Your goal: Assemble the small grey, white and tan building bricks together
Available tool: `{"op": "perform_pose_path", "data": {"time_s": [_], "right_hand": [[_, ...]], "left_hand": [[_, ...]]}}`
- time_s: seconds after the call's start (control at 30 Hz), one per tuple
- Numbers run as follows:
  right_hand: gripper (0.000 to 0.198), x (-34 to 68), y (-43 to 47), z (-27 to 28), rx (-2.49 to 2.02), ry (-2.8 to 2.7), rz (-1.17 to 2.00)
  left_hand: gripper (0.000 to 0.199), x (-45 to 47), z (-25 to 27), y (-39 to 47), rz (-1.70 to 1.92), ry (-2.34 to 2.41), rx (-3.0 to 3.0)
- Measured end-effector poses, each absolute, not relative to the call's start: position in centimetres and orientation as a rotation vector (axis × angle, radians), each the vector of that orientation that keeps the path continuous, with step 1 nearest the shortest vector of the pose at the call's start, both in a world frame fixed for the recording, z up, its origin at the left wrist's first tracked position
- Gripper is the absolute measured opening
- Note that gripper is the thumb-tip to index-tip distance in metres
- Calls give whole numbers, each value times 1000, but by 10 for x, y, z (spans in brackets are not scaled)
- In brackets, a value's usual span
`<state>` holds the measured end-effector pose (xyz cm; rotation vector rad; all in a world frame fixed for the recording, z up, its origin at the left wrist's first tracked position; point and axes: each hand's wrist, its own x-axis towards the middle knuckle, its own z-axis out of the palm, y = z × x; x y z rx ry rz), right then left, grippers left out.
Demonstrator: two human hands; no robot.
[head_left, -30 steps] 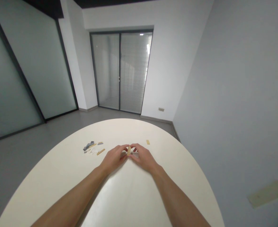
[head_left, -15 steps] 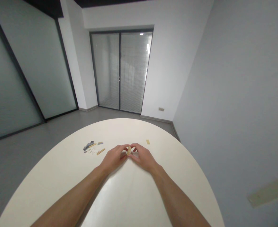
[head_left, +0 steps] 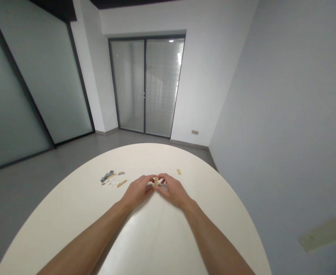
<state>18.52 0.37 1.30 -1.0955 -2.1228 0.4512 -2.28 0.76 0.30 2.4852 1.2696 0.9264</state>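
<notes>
Near the middle of the round white table (head_left: 153, 236), my left hand (head_left: 139, 191) and my right hand (head_left: 172, 189) meet around a small, narrow tan building-block piece (head_left: 156, 182). The fingers and thumb of each hand pinch it from either side, at its far and near ends. It stands lengthwise, pointing away from me. Fine detail on its surface is too small to make out. Beyond my left hand lies a similar tan strip (head_left: 122, 183), beside a loose cluster of small white pieces (head_left: 110, 183).
Left of my hands are grey pieces (head_left: 107, 176) in a pile and a small grey-and-tan piece (head_left: 121, 173). A flat yellowish piece (head_left: 179, 172) lies beyond my right hand. A white wall (head_left: 293, 126) rises close to the table's right edge.
</notes>
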Motion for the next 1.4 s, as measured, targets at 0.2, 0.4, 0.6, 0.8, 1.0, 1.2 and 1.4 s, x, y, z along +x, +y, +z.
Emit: {"op": "perform_pose_path", "data": {"time_s": [0.2, 0.4, 0.6, 0.8, 1.0, 1.2, 1.4], "right_hand": [[32, 185, 3, 14, -1092, -2117, 466], [33, 185, 3, 13, -1074, -2114, 448], [34, 185, 5, 10, -1065, -2108, 477], [35, 186, 5, 10, -1069, -2103, 481], [36, 186, 5, 11, -1086, -2100, 497], [35, 185, 5, 12, -1091, -2096, 489], [34, 185, 5, 12, -1099, -2102, 490]], "left_hand": [[37, -23, 2, 8, 942, 1254, 2493], [37, -23, 2, 8, 960, 1230, 2494], [37, -23, 3, 8, 964, 1252, 2486], [37, -23, 2, 8, 976, 1249, 2494], [38, -22, 4, 7, 987, 1253, 2490], [38, -23, 3, 7, 998, 1241, 2506], [38, -23, 1, 9, 990, 1250, 2516]]}}
